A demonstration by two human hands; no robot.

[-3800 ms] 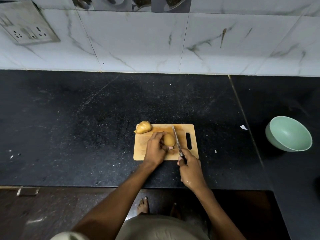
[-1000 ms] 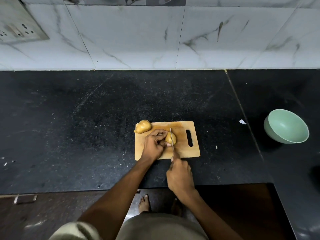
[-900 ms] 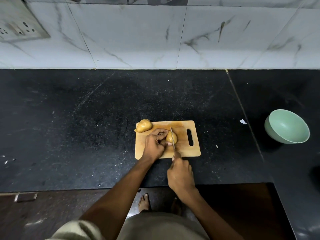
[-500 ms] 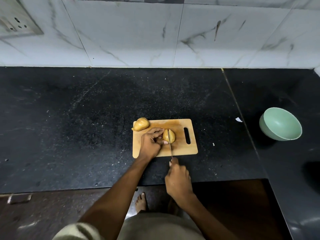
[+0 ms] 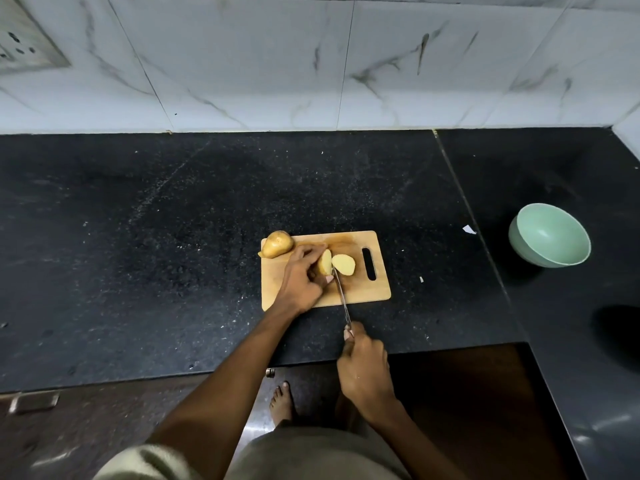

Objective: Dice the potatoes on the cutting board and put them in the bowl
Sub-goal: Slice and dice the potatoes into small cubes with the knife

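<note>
On the wooden cutting board (image 5: 360, 289) a potato lies cut in two: the right half (image 5: 344, 264) has fallen open with its pale cut face up, and the left half (image 5: 325, 262) stands on edge, partly hidden under the left hand (image 5: 300, 282). That hand's fingers (image 5: 313, 249) are curled over the left half and press on it; how much of it they cover underneath cannot be made out. The knife (image 5: 342, 296) runs from the gap between the halves back toward the near edge of the board and past it, its tip just beside the left half. Its handle is swallowed by the right hand (image 5: 363, 365), whose fingers are wrapped tight around it, so only the thin blade shows.

A whole potato (image 5: 277, 244) sits at the far left corner of the board, overhanging the edge a little. The board rests on a black speckled desk (image 5: 156, 237). Well off to the right stands a pale green bowl (image 5: 550, 233), and nothing shows inside it. Small white scraps (image 5: 469, 229) lie on the desk between board and bowl. A switch plate (image 5: 24, 46) on the marble-tiled wall (image 5: 311, 64) is cut off at the top left corner.
</note>
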